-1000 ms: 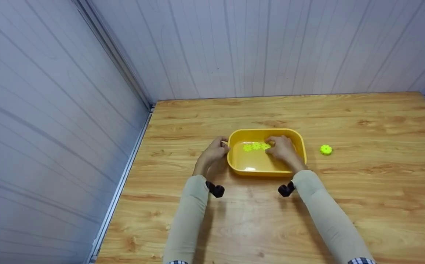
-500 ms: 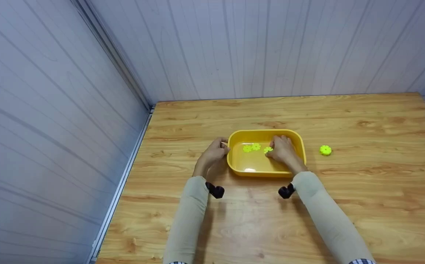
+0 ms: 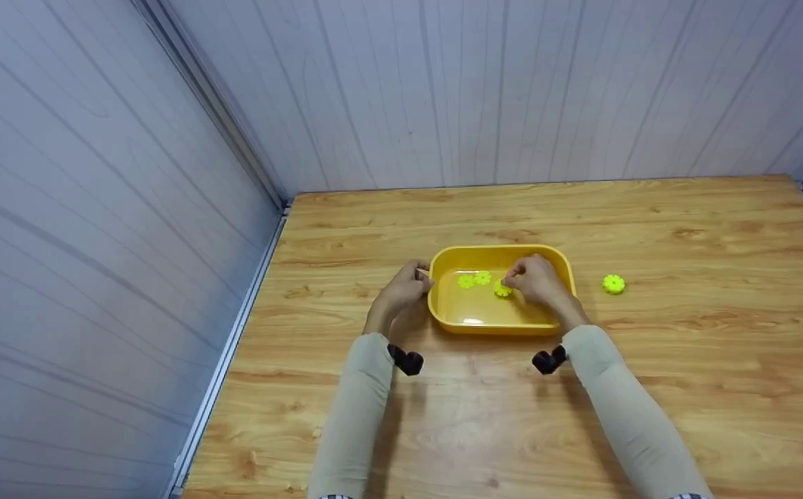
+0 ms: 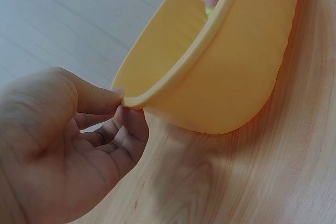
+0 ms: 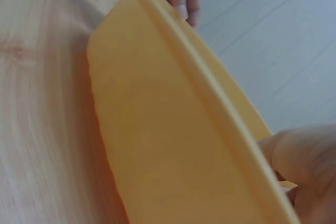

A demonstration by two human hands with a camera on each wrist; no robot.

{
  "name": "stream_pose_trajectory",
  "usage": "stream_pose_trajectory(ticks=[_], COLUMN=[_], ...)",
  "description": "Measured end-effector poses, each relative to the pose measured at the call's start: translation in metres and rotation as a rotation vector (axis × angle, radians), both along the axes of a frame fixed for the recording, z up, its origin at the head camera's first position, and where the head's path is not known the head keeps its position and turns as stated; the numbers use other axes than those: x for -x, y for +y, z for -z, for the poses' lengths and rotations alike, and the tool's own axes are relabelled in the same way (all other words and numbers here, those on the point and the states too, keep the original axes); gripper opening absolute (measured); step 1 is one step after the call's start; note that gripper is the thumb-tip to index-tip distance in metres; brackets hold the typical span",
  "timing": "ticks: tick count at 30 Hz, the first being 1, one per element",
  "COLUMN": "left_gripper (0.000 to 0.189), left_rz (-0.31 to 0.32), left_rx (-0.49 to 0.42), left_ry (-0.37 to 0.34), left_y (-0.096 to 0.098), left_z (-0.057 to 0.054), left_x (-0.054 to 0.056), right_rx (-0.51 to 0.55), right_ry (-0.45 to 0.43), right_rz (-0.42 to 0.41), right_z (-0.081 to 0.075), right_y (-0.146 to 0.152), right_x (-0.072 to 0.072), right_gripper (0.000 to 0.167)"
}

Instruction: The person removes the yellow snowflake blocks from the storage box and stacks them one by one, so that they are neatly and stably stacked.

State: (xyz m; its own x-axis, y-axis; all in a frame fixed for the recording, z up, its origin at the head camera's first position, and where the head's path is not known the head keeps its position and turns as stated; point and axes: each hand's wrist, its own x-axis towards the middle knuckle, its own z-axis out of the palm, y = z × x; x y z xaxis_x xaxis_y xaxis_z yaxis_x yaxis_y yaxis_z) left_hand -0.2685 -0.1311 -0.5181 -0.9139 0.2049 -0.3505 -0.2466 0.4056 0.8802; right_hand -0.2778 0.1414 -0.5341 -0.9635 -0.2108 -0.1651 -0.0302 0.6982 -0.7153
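Note:
A yellow plastic basin (image 3: pixel 471 327) with rounded corners stands on the wooden table. My left hand (image 3: pixel 405 290) pinches the basin's left rim between thumb and fingers, as the left wrist view (image 4: pixel 68 145) shows close up. Inside the basin, my right hand (image 3: pixel 537 281) pinches a lime-yellow flower-shaped piece (image 3: pixel 502 290) at its fingertips. Two similar flower-shaped pieces, one on the left (image 3: pixel 466 281) and one beside it (image 3: pixel 483 277), lie on the basin floor. In the right wrist view the basin wall hides the held piece.
Another lime-yellow flower-shaped piece (image 3: pixel 613 284), thicker-looking, sits on the table (image 3: pixel 706 333) to the right of the basin. Pale panel walls (image 3: pixel 485 90) rise behind the table and along its left side.
My right hand has drawn one flower-shaped piece away from the other two, toward the near side of the basin. The left hand has stayed on the rim.

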Motion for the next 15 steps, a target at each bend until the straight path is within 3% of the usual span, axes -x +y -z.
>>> stream_pose_trajectory(ticks=[6,15], left_gripper=[0.036,0.035], left_rz=[-0.005,0.012], left_rx=[-0.011,0.001], left_ry=[-0.017,-0.006], left_y=[0.000,0.000], left_z=[0.000,0.000], left_x=[0.000,0.001], right_rx=[0.048,0.243], right_ry=[-0.009,-0.003], right_rz=[0.008,0.053], right_z=[-0.005,-0.017], right_y=[0.004,0.009], right_x=[-0.002,-0.006], right_gripper=[0.020,0.022])
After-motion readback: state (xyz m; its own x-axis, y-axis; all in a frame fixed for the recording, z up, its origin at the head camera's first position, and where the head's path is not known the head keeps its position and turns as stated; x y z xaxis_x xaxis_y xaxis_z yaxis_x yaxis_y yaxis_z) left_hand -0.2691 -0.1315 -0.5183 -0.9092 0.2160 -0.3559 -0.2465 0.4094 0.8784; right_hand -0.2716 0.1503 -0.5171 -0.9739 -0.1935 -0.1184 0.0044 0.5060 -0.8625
